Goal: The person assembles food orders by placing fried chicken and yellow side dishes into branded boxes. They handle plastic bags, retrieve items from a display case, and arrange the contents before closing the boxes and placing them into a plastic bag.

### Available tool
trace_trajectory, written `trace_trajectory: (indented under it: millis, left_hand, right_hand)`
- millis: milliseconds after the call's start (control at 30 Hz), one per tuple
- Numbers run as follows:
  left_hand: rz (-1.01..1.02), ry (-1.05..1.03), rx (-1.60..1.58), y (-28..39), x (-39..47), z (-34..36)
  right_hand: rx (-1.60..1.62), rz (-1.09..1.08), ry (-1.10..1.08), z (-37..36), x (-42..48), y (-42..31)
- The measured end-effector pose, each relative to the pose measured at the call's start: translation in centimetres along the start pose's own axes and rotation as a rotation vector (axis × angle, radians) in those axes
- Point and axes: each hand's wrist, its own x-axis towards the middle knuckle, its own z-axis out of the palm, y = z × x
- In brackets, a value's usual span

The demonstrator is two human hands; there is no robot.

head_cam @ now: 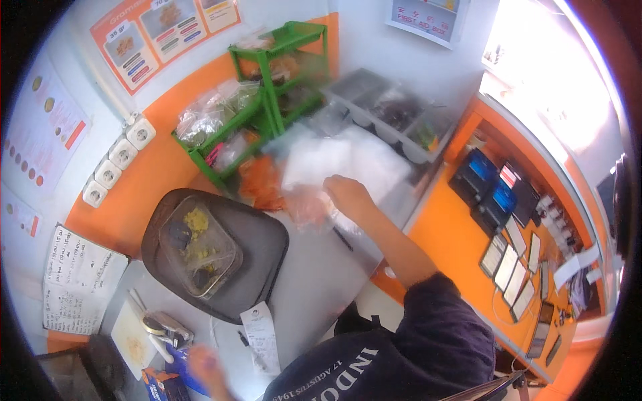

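Note:
My right hand is closed at the edge of a clear plastic bag with pinkish contents, over white sheets or bags. Whether its fingers grip the bag is unclear. Orange-red packets lie just left of there. My left hand, blurred, is low in the picture above a blue item, near an orange and blue box; its fingers are not clear. Between the hands, a clear plastic tub with yellow food and dark scoops or lumps stands on a dark tray.
A green plastic rack holding bagged goods stands at the wall, beside a grey compartment bin. A printed receipt, a pen and a white cutting board lie nearer. Phones and black devices rest on the orange counter at right.

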Motion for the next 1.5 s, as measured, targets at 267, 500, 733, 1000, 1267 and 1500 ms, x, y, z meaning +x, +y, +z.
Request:
trace_trajectory:
  millis: [267,500,733,1000,1267,1500]
  left_hand:
    - [0.327,-0.893,0.459,15.0,21.9,35.2]
    - [0.471,-0.772,0.705,14.1,23.8,42.8]
    - [0.194,-1.466,0.723,23.2,26.0,35.2]
    - [0.503,-0.878,0.533,19.2,24.9,36.8]
    - [0.847,-0.758,0.392,23.2,22.4,28.3]
    - [-0.141,-0.102,-0.746,28.3,24.5,15.8]
  right_hand:
    - [0.342,-0.133,0.151,-2.6,1.3,-0.2]
    - [0.444,-0.05,0.078,-2.6,1.8,3.7]
    - [0.634,0.069,-0.076,-2.8,1.2,7.0]
    - [0.773,0.129,-0.209,-1.6,1.0,7.4]
    - [0.723,0.35,0.024,-3.1,2.1,10.0]
    - [1.572,-0.256,-0.222,-5.9,1.8,8.9]
